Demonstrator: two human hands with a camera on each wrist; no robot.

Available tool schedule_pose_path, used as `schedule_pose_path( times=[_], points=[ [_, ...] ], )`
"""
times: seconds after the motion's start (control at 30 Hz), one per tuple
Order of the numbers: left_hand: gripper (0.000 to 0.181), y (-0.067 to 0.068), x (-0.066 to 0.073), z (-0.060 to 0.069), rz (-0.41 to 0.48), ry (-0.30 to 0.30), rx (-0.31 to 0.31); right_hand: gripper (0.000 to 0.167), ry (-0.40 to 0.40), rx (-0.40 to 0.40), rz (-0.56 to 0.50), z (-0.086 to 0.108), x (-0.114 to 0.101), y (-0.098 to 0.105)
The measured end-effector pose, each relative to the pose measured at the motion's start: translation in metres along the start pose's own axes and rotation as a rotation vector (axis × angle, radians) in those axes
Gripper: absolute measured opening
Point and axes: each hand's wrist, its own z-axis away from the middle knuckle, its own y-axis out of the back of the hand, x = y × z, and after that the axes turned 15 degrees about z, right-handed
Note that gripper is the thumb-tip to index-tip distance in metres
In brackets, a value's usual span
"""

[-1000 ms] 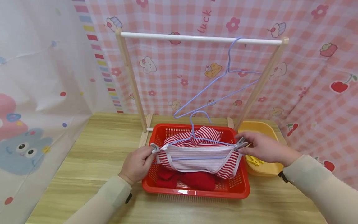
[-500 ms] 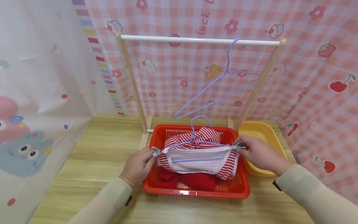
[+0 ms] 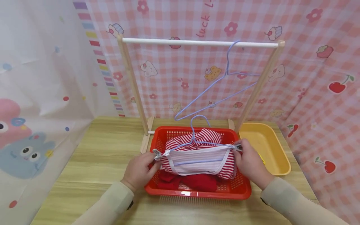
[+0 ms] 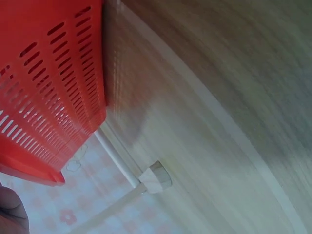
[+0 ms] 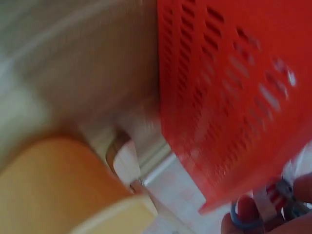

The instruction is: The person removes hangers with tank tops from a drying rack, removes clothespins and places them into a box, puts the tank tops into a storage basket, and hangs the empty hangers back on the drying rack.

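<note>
A red-and-white striped garment [image 3: 201, 156] with white trim hangs from a blue wire hanger [image 3: 193, 134], low over a red perforated basket [image 3: 197, 194]. At the hanger's left end, my left hand [image 3: 139, 168] pinches a grey clothespin [image 3: 157, 154] by the garment's edge. My right hand [image 3: 251, 162] grips a second grey clothespin [image 3: 237, 147] at the other end. Fingers of that hand [image 5: 297, 219] also show beside the basket in the right wrist view. More striped cloth [image 3: 209, 136] and dark red cloth [image 3: 198, 182] lie in the basket.
Behind the basket stands a wooden rack with a white bar [image 3: 180, 42], from which another blue hanger [image 3: 202, 93] hangs. To the right sits a yellow basin [image 3: 277, 150] with a bit of yellow in it. A patterned cloth [image 3: 168, 18] backs the wooden table [image 3: 84, 156].
My right hand has shifted left and turned, with its clothespin nearer the basket. More of the yellow basin shows. The left hand has barely moved, and the view has tilted slightly.
</note>
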Motion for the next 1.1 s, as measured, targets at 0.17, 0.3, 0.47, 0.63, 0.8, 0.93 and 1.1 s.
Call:
schedule_pose_path(
  times=[0.17,0.3,0.47,0.63,0.8,0.93,1.1],
  points=[
    [0.012,-0.002,0.002,0.001,-0.011,0.002,0.026,0.034,-0.037,0.027,-0.092,0.004,-0.003,-0.013],
    [0.011,-0.004,0.003,0.002,-0.014,0.026,0.031,0.036,-0.025,0.082,-0.119,0.005,-0.004,-0.024],
    [0.012,-0.005,0.002,0.002,-0.031,0.033,0.039,0.036,-0.031,0.122,-0.115,0.005,-0.005,-0.03],
    [0.012,-0.005,0.001,0.002,-0.035,0.01,0.058,0.037,-0.038,0.135,-0.135,0.007,-0.007,-0.031],
    [0.013,-0.005,0.001,0.001,-0.033,0.018,0.048,0.036,-0.033,0.177,-0.147,0.006,-0.005,-0.035],
    [0.012,-0.006,0.001,0.002,-0.032,0.034,0.042,0.035,-0.029,0.197,-0.145,0.006,-0.004,-0.038],
    [0.011,-0.005,0.001,0.002,-0.041,0.027,0.046,0.035,-0.028,0.212,-0.153,0.007,-0.005,-0.038]
  ],
)
